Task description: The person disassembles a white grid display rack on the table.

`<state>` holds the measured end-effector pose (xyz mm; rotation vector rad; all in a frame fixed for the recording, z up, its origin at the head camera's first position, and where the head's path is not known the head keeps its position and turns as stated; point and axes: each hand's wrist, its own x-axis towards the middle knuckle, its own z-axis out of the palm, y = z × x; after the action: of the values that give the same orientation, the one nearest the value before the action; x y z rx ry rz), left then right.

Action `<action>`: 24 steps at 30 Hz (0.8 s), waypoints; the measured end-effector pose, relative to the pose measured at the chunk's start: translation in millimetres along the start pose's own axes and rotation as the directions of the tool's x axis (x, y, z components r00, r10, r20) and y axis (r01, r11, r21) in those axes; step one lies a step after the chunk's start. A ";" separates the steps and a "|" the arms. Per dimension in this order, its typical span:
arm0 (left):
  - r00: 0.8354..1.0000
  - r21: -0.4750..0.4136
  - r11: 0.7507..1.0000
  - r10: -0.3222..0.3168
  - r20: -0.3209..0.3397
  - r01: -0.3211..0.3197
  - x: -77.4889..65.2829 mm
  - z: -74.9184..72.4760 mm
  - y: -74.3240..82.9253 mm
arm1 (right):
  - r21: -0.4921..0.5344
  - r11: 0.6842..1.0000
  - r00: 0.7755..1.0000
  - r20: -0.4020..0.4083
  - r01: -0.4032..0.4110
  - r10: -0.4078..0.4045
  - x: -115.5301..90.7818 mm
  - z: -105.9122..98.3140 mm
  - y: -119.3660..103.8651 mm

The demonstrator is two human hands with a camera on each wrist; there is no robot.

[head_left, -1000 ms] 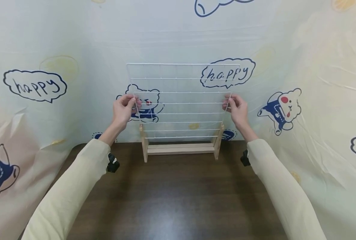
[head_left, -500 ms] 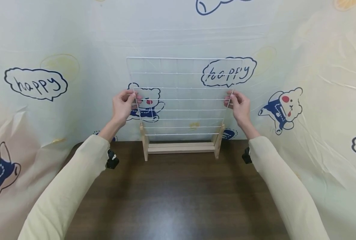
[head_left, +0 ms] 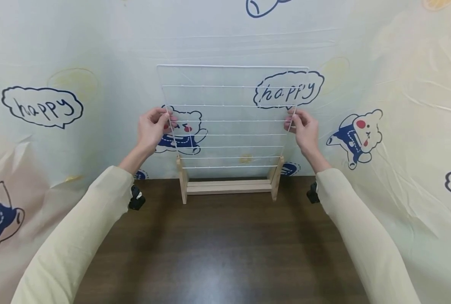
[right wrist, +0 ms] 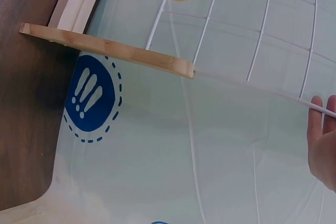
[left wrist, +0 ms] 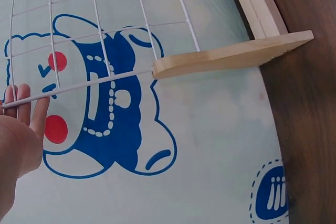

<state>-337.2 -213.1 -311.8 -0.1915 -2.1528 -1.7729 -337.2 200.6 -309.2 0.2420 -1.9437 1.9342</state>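
Note:
A white wire grid (head_left: 229,121) stands between the two uprights of a pale wooden stand (head_left: 229,187) in the head view. Thumb and fingers of my left hand (head_left: 151,126) pinch the grid's left side wire, partway up. On the opposite side wire, at about the same height, my right hand (head_left: 304,128) has a like pinch. In the left wrist view, the side wire runs down to the rounded tip of the wooden upright (left wrist: 231,56). A matching upright (right wrist: 113,50) meets the grid in the right wrist view, where only part of my hand shows.
The stand rests near the back of a dark brown tabletop (head_left: 217,240). Behind and at both sides hangs a pale printed sheet (head_left: 107,50) with bears and "happy" bubbles. Black wrist cameras show below both cream sleeves (head_left: 77,223).
The wire grid has risen a little against the stand, its top edge higher and wider in view. Both hands have moved slightly up and apart with it, still gripping the side wires.

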 end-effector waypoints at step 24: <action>0.999 0.016 0.999 0.030 -0.019 -0.030 7.1 -5.2 15.2 | 0.002 1.000 1.000 0.019 0.018 -0.018 11.3 -2.1 -11.0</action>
<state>-338.1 -215.8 -294.4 -0.2006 -2.1385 -1.7338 -343.0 203.9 -294.8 0.2784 -1.9456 1.9288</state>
